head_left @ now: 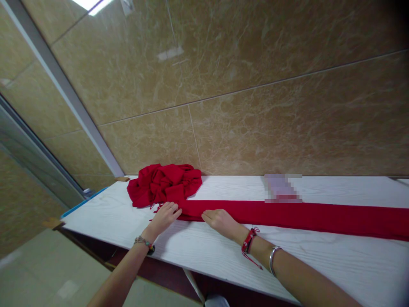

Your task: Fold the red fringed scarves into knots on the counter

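folded red cloth (pixel 287 215): laid flat as a long strip on the white tabletop (pixel 204 256); runs from the two hands out past the right edge of view.
handling, judged: light, soft and limp; not fragile; likely to wrinkle or slide if pulled from one point.
hold points, judged: grip the corners at the fringed end, or both long edges, keeping all layers together.
left hand (pixel 166 216): over the fringed end of the strip; fingers close together and bent, touching the cloth; cannot tell whether a layer is pinched.
right hand (pixel 220 221): at the strip's near edge; fingers curled inward, narrow gap, tips touching the cloth; grip beneath is hidden.
crumpled red cloth (pixel 164 185): loose heap beyond the left hand, near the tiled wall (pixel 255 128); cannot tell whether it joins the strip.
pixelated item (pixel 279 187): just beyond the strip; identity cannot be told.
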The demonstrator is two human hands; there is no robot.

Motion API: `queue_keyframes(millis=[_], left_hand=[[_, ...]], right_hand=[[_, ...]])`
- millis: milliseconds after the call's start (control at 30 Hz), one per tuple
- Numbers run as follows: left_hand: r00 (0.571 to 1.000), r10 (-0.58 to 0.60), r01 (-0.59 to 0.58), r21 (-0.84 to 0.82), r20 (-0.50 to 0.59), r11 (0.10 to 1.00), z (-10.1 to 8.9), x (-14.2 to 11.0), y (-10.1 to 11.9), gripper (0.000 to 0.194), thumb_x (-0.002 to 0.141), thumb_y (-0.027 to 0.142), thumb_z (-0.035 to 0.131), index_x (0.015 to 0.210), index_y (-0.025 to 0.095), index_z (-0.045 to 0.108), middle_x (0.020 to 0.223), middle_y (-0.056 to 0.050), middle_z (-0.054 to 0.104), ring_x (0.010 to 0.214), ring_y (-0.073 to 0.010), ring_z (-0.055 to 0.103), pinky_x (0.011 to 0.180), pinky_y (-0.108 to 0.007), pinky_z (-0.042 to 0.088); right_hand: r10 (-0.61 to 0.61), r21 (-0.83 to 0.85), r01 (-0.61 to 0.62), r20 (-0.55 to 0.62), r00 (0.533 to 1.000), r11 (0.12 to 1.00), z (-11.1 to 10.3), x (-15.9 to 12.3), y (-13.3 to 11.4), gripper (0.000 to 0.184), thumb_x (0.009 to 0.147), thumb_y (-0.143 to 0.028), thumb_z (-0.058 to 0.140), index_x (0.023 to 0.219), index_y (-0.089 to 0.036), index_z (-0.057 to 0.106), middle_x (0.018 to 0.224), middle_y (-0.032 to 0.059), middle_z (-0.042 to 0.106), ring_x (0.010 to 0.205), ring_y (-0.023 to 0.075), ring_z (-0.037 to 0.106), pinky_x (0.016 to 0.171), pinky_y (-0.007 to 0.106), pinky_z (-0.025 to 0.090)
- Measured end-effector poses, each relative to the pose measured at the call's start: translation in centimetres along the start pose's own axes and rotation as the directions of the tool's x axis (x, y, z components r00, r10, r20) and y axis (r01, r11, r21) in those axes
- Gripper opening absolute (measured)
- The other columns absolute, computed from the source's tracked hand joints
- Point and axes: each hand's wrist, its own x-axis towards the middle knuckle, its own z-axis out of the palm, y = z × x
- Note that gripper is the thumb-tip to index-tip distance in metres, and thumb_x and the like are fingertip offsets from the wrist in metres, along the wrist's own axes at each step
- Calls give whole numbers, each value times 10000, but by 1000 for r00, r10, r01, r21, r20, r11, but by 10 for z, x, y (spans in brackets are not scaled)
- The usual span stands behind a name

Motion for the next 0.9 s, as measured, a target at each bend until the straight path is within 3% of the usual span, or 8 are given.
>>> queue_keyframes(millis=[200, 533, 633, 767, 833, 900], left_hand=[[999, 44, -43, -54, 11, 998, 2, -6, 2, 136, 799, 79, 471, 797, 184, 557, 797, -34, 537, 778, -168, 481, 786, -322, 378], [995, 26, -21, -46, 102, 999, 3, -10, -1, 113, 770, 69, 505, 781, 173, 548, 805, -39, 544, 787, -180, 493, 781, -350, 377], [988, -38, 52, -95, 149, 994, 3, -17, -6, 144, 751, 52, 494, 801, 174, 551, 830, -44, 544, 829, -188, 492, 812, -365, 372], [968, -206, 240, -279, 146, 930, -10, -16, -8, 216, 686, 53, 466, 860, 161, 534, 868, -51, 527, 873, -198, 482, 825, -368, 389], [955, -278, 295, -376, 100, 878, -20, -8, -4, 303, 689, 92, 446, 982, 140, 508, 960, -74, 513, 954, -212, 462, 860, -375, 388], [957, -284, 279, -445, 57, 851, -24, 5, 6, 398, 742, 117, 399, 1138, 124, 440, 1107, -99, 476, 1075, -212, 412, 934, -371, 352]], right_hand=[[-45, 25, 45, 4, 999, 999, 2, 0, -1, 143, 840, -87, 446, 936, -101, 551, 902, 82, 616, 819, 168, 573, 663, 269, 438], [-57, 106, 55, 11, 998, 993, 4, -4, 2, 192, 861, -93, 400, 951, -119, 567, 935, 103, 618, 898, 150, 574, 771, 283, 433], [-49, 136, 48, -1, 999, 989, 6, -3, 2, 207, 862, -99, 394, 949, -122, 580, 955, 107, 620, 924, 153, 568, 806, 292, 426], [-10, 202, 23, -62, 998, 979, 9, -2, 2, 226, 852, -115, 405, 958, -136, 604, 1024, 96, 616, 991, 154, 541, 880, 302, 396], [4, 239, 18, -92, 996, 971, 11, -2, 1, 228, 839, -127, 425, 965, -144, 613, 1058, 82, 612, 1020, 155, 526, 918, 302, 374], [3, 272, 24, -99, 995, 962, 12, -2, 2, 239, 827, -131, 437, 982, -146, 618, 1069, 73, 615, 1036, 153, 518, 946, 299, 354]])
